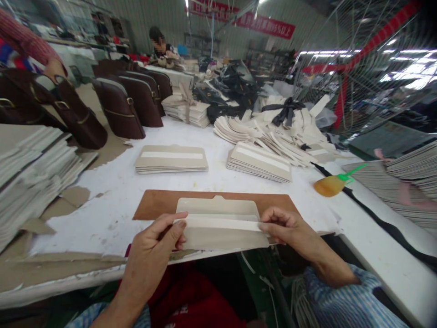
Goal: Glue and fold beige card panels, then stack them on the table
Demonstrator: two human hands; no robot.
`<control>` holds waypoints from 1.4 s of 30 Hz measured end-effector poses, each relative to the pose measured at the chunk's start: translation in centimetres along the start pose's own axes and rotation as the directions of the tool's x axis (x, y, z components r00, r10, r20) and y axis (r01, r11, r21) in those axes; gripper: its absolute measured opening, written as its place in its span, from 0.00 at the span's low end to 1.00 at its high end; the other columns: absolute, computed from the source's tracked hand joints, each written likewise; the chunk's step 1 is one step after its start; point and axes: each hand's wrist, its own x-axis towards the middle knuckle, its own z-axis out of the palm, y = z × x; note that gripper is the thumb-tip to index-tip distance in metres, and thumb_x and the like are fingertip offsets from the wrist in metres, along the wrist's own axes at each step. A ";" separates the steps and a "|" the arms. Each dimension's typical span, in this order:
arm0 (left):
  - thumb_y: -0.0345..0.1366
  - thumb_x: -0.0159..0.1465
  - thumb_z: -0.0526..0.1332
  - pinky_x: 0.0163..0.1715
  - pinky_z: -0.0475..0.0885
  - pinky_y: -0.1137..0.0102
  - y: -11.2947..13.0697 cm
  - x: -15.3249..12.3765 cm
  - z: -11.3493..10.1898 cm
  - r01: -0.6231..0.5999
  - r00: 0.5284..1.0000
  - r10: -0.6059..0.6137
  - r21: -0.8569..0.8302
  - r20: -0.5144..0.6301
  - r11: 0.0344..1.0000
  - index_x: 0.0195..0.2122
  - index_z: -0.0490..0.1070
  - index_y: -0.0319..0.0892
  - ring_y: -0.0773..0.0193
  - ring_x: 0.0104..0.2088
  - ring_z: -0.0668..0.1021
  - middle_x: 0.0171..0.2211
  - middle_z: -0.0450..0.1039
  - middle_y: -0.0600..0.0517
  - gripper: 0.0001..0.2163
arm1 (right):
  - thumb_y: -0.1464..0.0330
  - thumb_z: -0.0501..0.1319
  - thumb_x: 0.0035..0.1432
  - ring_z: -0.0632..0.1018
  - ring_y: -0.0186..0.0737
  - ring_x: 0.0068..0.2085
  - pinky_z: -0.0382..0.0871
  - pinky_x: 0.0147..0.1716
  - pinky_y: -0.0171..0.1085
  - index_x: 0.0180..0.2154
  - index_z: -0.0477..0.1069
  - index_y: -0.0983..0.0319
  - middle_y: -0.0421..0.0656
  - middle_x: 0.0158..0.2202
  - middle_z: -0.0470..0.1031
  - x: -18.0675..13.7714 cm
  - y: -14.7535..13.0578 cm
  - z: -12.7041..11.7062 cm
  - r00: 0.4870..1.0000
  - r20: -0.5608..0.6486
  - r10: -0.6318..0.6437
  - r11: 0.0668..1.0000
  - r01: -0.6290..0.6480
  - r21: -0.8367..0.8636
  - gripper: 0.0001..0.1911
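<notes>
A beige board panel with a small tab on its far edge lies in front of me, partly over a brown board. Across the panel runs a white strip. The strip's left end is pinched between thumb and forefinger of my left hand. At the other end, my right hand pinches the strip as well, its fingers curled. Beyond the brown board lie two stacks of similar beige panels, a left stack and a right stack, each topped by a panel with a white strip.
Dark brown bags stand at the back left, where a co-worker's hand touches one. Stacked beige sheets lie at left. An amber bottle with a green spout lies at right. A large fan stands behind.
</notes>
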 end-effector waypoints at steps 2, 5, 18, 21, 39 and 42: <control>0.54 0.63 0.63 0.31 0.73 0.69 0.1 0.7 0.0 0.027 1.000 -0.027 0.052 -0.011 0.998 0.47 0.81 0.42 0.63 0.27 0.77 0.25 0.76 0.55 0.22 | 0.50 0.72 0.53 0.63 0.30 0.24 0.55 0.24 0.33 0.30 0.72 0.60 0.35 0.24 0.66 0.9 -0.1 -0.1 0.993 -0.108 -0.051 0.998 0.045 -0.049 0.21; 0.54 0.61 0.61 0.35 0.75 0.66 -0.1 2.0 0.2 0.044 0.997 -0.037 0.121 -0.062 0.992 0.51 0.78 0.42 0.60 0.30 0.80 0.30 0.80 0.53 0.25 | 0.50 0.70 0.55 0.65 0.32 0.25 0.57 0.25 0.34 0.31 0.75 0.60 0.36 0.24 0.68 2.6 -0.1 -0.2 0.979 -0.166 -0.117 0.988 0.097 -0.123 0.20; 0.38 0.64 0.61 0.39 0.72 0.65 -0.6 4.5 1.9 0.032 0.982 0.079 0.557 -0.173 0.830 0.51 0.72 0.45 0.57 0.35 0.82 0.32 0.80 0.55 0.14 | 0.49 0.66 0.55 0.73 0.40 0.27 0.64 0.27 0.38 0.31 0.76 0.59 0.40 0.25 0.76 5.4 0.9 1.1 0.933 -0.284 -0.222 0.918 0.102 -0.383 0.20; 0.36 0.65 0.61 0.39 0.73 0.65 -1.0 4.6 2.0 -0.004 0.981 0.116 0.583 -0.154 0.813 0.49 0.73 0.45 0.58 0.35 0.82 0.32 0.77 0.55 0.11 | 0.50 0.65 0.55 0.75 0.42 0.28 0.66 0.29 0.40 0.30 0.77 0.58 0.42 0.26 0.78 5.4 0.8 1.1 0.926 -0.287 -0.246 0.895 0.104 -0.433 0.18; 0.31 0.65 0.64 0.46 0.77 0.60 -2.2 4.8 2.2 -0.122 0.960 0.251 0.622 -0.125 0.774 0.55 0.69 0.44 0.57 0.41 0.80 0.37 0.74 0.53 0.16 | 0.50 0.66 0.56 0.77 0.45 0.28 0.67 0.28 0.41 0.32 0.78 0.56 0.42 0.27 0.79 5.1 1.7 0.8 0.917 -0.317 -0.244 0.865 0.058 -0.498 0.17; 0.31 0.65 0.64 0.46 0.77 0.60 -2.1 4.8 2.2 -0.116 0.963 0.241 0.625 -0.119 0.772 0.55 0.69 0.43 0.57 0.41 0.80 0.38 0.74 0.53 0.17 | 0.49 0.65 0.56 0.77 0.44 0.27 0.66 0.28 0.41 0.32 0.78 0.56 0.42 0.27 0.79 5.1 1.7 0.9 0.915 -0.327 -0.238 0.870 0.051 -0.491 0.18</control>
